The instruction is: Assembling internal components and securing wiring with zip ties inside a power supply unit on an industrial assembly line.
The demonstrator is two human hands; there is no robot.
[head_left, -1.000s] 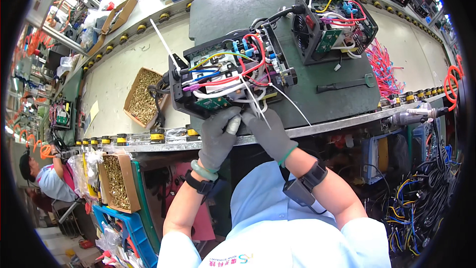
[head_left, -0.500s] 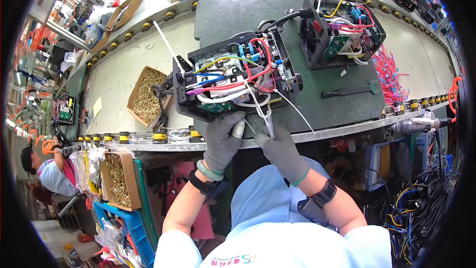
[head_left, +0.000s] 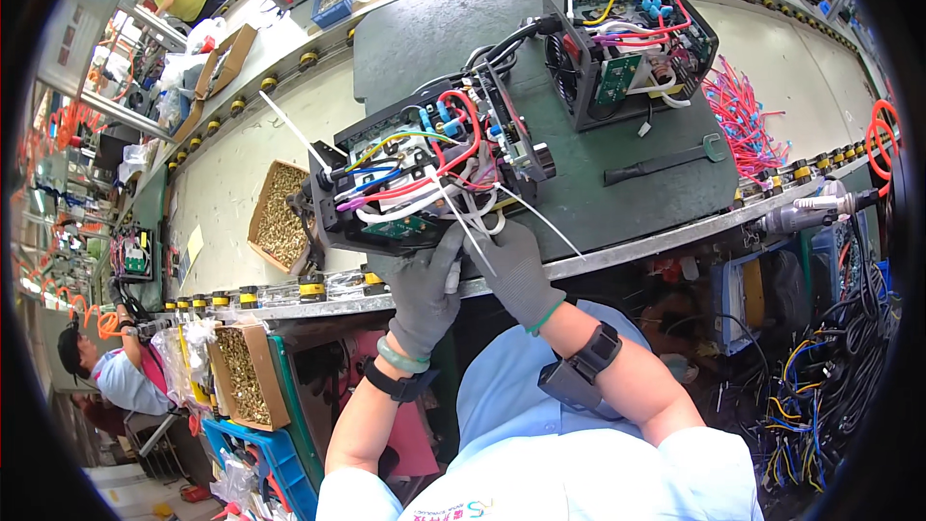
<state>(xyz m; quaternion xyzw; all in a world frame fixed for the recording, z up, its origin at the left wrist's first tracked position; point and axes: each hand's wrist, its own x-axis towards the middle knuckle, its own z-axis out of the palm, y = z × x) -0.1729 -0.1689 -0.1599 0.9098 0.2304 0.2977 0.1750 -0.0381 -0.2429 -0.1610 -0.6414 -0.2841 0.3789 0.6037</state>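
Note:
An open black electronic unit (head_left: 391, 150) with red, blue, white and yellow-green wires sits on the dark green mat. At its near edge, my gloved left hand (head_left: 424, 294) has its fingers curled together; what they hold is hidden. Beside it, my gloved right hand (head_left: 516, 275) is closed by the looped white cables (head_left: 479, 207), its fingertips partly covered. A white cable tie (head_left: 465, 227) is fastened on the wires, its long tail crossing in front of my right hand. Another white tie tail (head_left: 545, 222) sticks out over the mat.
Behind stands a second open unit (head_left: 632, 53). A black tool with a hooked green end (head_left: 666, 159) lies on the mat (head_left: 627, 198). Red wires (head_left: 738, 116) are heaped at right, a box of brass-coloured parts (head_left: 280, 217) at left. A power tool (head_left: 805, 217) hangs at the right edge.
My right hand has moved up and left, closer to the left hand and against the white cables. The silvery item at its fingers no longer shows. The view has shifted slightly.

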